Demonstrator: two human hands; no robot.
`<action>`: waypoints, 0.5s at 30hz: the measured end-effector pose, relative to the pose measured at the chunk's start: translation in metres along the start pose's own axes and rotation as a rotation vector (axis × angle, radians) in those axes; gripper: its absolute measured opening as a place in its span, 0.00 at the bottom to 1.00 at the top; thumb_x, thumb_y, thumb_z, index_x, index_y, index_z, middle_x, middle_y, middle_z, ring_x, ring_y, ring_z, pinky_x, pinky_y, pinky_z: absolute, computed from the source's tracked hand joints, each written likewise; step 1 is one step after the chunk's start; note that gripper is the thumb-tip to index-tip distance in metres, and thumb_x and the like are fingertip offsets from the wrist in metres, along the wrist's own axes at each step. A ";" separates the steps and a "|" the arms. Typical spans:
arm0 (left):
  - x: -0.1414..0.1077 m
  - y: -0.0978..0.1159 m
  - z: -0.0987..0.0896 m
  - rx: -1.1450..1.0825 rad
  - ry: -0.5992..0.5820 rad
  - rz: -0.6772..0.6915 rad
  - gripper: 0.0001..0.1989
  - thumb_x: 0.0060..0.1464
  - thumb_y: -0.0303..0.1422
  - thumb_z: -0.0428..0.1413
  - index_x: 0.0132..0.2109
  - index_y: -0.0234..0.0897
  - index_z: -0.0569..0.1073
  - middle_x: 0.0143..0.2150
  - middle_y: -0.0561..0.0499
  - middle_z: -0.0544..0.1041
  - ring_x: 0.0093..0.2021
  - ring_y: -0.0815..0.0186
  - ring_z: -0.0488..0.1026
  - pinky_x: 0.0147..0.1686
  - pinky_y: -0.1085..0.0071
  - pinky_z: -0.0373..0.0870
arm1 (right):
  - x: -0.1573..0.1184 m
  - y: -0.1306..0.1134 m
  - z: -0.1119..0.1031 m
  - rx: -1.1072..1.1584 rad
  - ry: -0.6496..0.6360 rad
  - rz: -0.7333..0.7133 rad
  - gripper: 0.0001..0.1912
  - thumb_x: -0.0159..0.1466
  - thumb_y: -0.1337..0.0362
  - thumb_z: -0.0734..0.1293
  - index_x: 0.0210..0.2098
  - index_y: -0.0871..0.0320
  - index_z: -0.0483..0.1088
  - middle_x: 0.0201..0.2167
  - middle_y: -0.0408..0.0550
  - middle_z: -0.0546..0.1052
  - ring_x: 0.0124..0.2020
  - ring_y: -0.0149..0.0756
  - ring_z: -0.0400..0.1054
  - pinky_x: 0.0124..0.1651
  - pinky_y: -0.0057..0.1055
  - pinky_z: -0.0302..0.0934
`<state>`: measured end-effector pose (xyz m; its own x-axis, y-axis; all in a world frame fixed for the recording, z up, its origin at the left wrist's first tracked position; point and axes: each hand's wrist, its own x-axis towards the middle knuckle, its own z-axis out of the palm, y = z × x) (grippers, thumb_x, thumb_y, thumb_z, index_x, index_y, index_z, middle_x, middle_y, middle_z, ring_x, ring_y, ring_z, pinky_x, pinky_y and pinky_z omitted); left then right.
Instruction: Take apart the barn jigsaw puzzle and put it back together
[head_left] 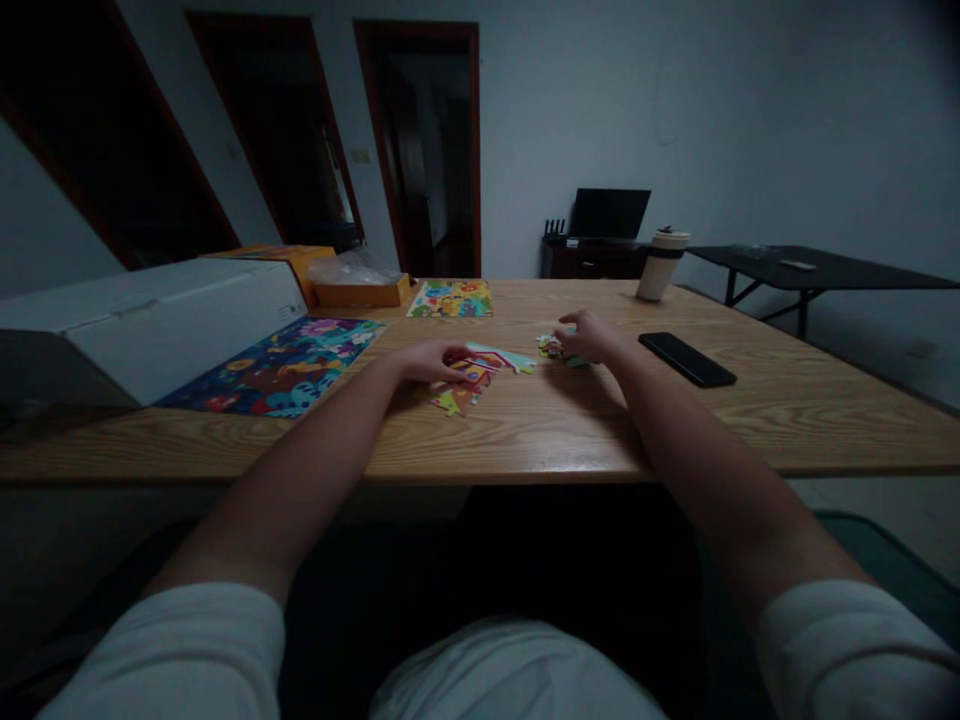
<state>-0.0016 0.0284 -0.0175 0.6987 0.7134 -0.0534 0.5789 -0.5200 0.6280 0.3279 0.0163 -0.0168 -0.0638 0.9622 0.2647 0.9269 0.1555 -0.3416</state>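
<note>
A half-made puzzle (478, 376) lies on the table (540, 430). The left hand (429, 362) is at its left edge, fingers bent; I can't tell if they pinch it. From the puzzle, the right hand (592, 338) reaches down to loose pieces (550, 347) at 2 o'clock; I can't tell if it holds one. At 10 o'clock, an orange box (360, 296) has clear plastic (355, 268) inside. A big white box (202, 318) sits at 9 o'clock. Farther off at 2 o'clock stands a cup (660, 272), insides hidden.
</note>
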 end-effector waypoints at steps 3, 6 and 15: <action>0.007 0.005 0.014 -0.251 -0.011 0.103 0.39 0.42 0.32 0.68 0.62 0.39 0.67 0.62 0.38 0.69 0.60 0.55 0.68 0.55 0.60 0.64 | -0.001 -0.020 0.017 0.178 -0.053 -0.112 0.22 0.66 0.57 0.61 0.52 0.64 0.75 0.50 0.57 0.78 0.47 0.43 0.72 0.48 0.33 0.62; 0.011 0.012 0.025 -0.351 -0.006 0.120 0.44 0.39 0.31 0.70 0.64 0.41 0.64 0.66 0.35 0.64 0.63 0.54 0.65 0.57 0.58 0.63 | 0.000 -0.030 0.034 0.301 -0.225 -0.189 0.19 0.66 0.56 0.62 0.46 0.61 0.78 0.38 0.51 0.81 0.34 0.38 0.72 0.37 0.31 0.62; 0.003 0.039 0.031 0.018 0.103 -0.017 0.50 0.31 0.37 0.73 0.64 0.40 0.67 0.59 0.40 0.73 0.57 0.50 0.70 0.54 0.60 0.64 | 0.002 -0.032 0.034 0.567 -0.322 0.006 0.12 0.60 0.57 0.68 0.32 0.59 0.77 0.30 0.50 0.78 0.27 0.34 0.67 0.30 0.30 0.58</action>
<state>0.0361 -0.0044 -0.0168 0.6422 0.7664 0.0168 0.5984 -0.5149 0.6138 0.2857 0.0210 -0.0359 -0.2487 0.9685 0.0076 0.5940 0.1587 -0.7887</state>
